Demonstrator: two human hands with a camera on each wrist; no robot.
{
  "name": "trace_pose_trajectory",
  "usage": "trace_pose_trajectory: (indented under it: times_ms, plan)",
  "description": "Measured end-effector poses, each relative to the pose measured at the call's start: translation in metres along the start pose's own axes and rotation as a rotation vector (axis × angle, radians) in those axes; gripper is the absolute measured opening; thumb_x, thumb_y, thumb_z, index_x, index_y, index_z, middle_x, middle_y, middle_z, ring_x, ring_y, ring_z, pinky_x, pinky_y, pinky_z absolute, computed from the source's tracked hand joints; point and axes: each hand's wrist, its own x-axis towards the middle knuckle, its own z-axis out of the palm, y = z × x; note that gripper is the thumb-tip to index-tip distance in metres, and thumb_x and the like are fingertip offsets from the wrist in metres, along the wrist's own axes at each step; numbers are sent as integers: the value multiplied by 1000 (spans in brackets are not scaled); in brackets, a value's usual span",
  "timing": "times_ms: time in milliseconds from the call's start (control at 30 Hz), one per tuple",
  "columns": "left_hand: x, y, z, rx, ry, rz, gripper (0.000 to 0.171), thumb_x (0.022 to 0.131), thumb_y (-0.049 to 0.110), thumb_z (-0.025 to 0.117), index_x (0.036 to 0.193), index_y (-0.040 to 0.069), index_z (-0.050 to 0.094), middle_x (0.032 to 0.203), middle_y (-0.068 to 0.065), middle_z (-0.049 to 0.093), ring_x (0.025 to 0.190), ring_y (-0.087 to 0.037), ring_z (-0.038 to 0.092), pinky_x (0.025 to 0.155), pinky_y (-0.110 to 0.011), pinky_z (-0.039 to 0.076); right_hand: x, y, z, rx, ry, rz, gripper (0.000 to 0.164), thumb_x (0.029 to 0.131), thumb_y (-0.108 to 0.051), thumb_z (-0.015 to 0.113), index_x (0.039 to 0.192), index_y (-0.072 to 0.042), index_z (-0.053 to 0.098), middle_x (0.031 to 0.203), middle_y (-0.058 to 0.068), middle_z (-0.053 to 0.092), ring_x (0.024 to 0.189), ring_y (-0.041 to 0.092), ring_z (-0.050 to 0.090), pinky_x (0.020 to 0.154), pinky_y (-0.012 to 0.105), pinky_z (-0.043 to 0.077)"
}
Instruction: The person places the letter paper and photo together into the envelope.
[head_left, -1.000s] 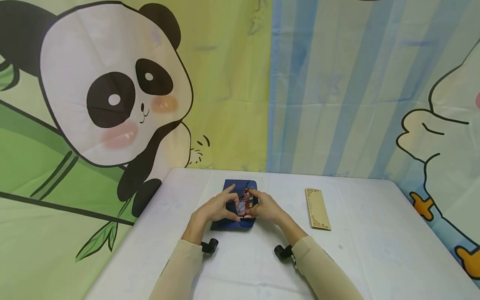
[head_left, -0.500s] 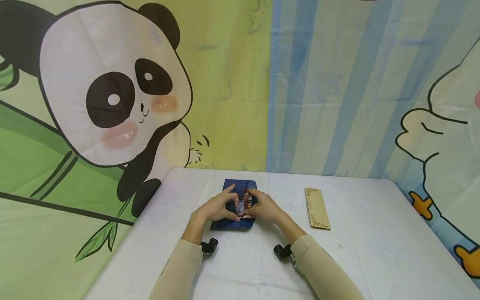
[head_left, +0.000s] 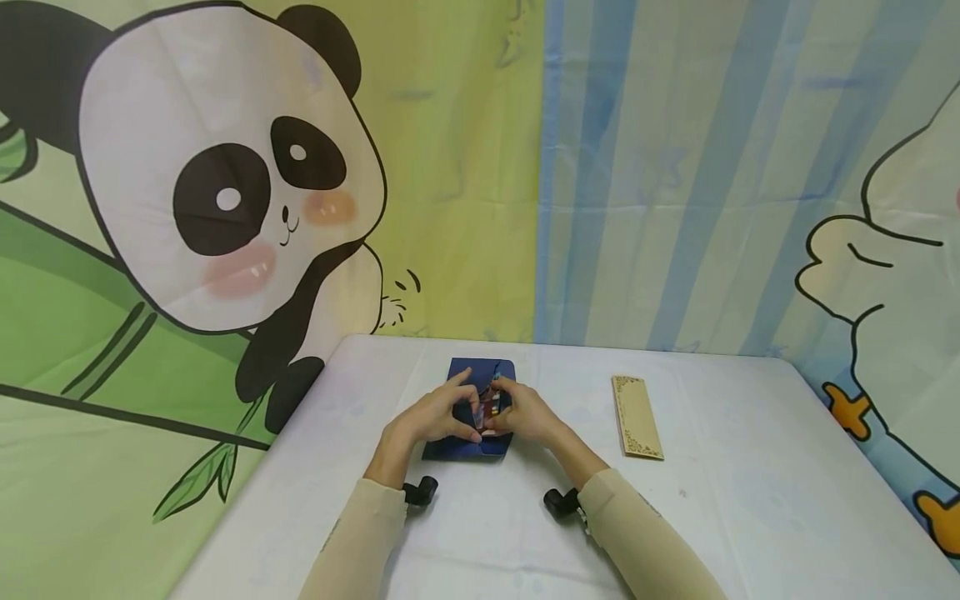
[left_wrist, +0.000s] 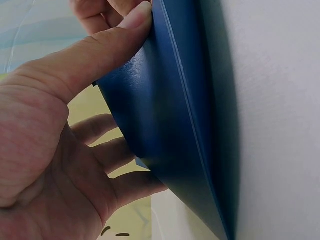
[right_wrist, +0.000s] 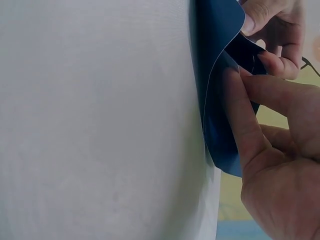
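Dark blue, smooth and sheet-like, a folder lies under and between the fingers of both hands, its near corner jutting out below the left ones. The left hand holds it with thumb and a bent forefinger, a rounded gap between the two; the thumb lies along the blue edge, and its remaining fingers spread loosely beyond the panel. The right hand pinches the folder's curved flap, thumb and forefinger close together at the opening, as the right wrist view shows. A colourful picture shows between the two sets of fingers; I cannot tell whether it is printed on the blue or is a separate card.

Well apart, to the right of the right fingers, a cream strip with brown ornament at its ends lies slightly askew on the white worktop. Behind the fingers, at each wrist, is a black camera piece, followed by a beige sleeve. Beyond the fingers, past the far edge, hangs a backdrop with a cartoon panda.
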Motion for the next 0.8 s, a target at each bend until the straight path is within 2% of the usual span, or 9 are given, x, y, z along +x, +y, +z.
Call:
trace_pose_trajectory:
  times_ms: [133, 267, 367, 467, 600, 800]
  plan:
    - [0, 1, -1, 3, 1, 2, 38, 76, 34, 94, 96, 26, 62, 174, -14, 18, 153, -50, 31, 112, -64, 41, 2, 0, 0, -59, 22, -10, 75, 84, -9, 86, 150, 0, 50, 131, 23, 68, 80, 19, 71, 76, 34, 56]
    - [0, 0, 0, 3, 2, 9, 38, 76, 34, 94, 95, 27, 62, 174, -15, 18, 153, -51, 31, 112, -64, 40, 1, -1, 1, -94, 33, -4, 78, 83, -12, 88, 150, 0, 51, 149, 24, 57, 115, 33, 69, 95, 45, 55]
    - [-1, 0, 0, 3, 3, 9, 38, 76, 34, 94, 94, 28, 61, 174, -14, 19, 153, -51, 30, 112, -65, 40, 0, -4, 1, -113, 34, 1, 79, 82, -14, 89, 150, -1, 51, 159, 24, 46, 140, 40, 52, 110, 53, 47]
    - [-1, 1, -1, 6, 3, 5, 38, 76, 34, 94, 93, 28, 61, 174, -14, 19, 153, -50, 30, 112, -65, 40, -1, -6, 1, -111, 29, 8, 78, 83, -12, 88, 150, -1, 51, 161, 24, 43, 145, 42, 47, 113, 56, 44]
    - [-1, 1, -1, 8, 5, -1, 38, 76, 33, 94, 94, 28, 61, 174, -13, 18, 154, -50, 29, 112, -65, 40, -1, -8, 2, -101, 24, 26, 78, 83, -8, 87, 151, -1, 50, 162, 22, 42, 142, 38, 51, 111, 53, 46]
    - [-1, 1, 0, -29, 1, -10, 37, 76, 34, 94, 94, 28, 62, 176, -8, 10, 155, -49, 25, 111, -63, 40, 2, -6, 4, -117, 31, 32, 80, 82, -11, 88, 152, -1, 50, 161, 22, 44, 146, 39, 47, 113, 53, 45]
